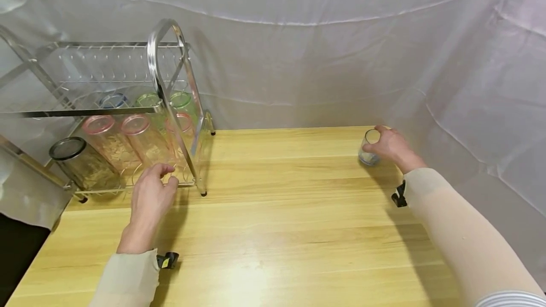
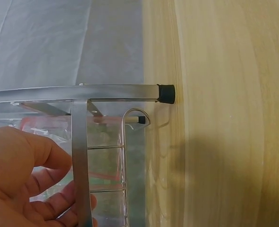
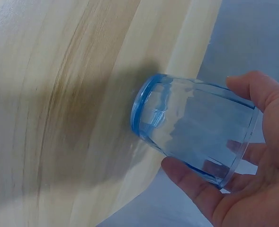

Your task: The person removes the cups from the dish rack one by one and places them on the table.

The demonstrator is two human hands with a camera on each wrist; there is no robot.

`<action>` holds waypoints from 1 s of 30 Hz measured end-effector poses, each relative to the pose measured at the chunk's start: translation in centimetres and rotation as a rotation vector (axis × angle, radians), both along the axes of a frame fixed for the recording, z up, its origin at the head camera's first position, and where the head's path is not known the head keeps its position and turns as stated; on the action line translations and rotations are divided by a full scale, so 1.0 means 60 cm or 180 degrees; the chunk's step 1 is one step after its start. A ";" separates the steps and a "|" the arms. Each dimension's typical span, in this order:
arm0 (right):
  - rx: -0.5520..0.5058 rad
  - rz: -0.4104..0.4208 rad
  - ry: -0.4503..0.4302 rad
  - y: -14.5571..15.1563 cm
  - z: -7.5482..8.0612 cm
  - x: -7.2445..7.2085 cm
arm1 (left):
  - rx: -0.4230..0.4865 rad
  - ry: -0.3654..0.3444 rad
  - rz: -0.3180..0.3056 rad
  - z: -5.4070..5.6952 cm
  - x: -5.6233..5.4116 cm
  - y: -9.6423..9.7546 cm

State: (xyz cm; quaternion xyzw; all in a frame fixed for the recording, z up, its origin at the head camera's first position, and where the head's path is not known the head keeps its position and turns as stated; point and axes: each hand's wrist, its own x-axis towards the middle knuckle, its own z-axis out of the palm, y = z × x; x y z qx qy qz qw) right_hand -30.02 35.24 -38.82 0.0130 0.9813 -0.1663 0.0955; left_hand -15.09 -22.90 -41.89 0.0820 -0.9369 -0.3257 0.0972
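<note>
A clear, blue-tinted drinking glass [image 1: 368, 158] is at the back right of the table. My right hand [image 1: 390, 147] holds it near its rim, thumb on one side and fingers on the other. In the right wrist view, the blue base of the glass [image 3: 146, 106] is close over the wood. My left hand [image 1: 153, 192] is at the front rail of a metal dish rack [image 1: 175, 139], fingers loosely bent and thumb apart from the index finger. From the left wrist, some fingertips [image 2: 93, 201] show past the rack's rail [image 2: 80, 161].
On the rack's lower tier stand several tinted glasses: a dark one [image 1: 87, 165], pink ones [image 1: 147, 141] and, behind them, green ones [image 1: 182, 101] and a blue one [image 1: 113, 100]. A grey cloth [image 1: 298, 70] hangs behind the wooden table [image 1: 277, 203] and along its right side.
</note>
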 end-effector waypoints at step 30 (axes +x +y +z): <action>0.0052 -0.0072 0.0022 0.000 0.000 0.001 | -0.0012 -0.0094 -0.0027 0.003 -0.002 -0.004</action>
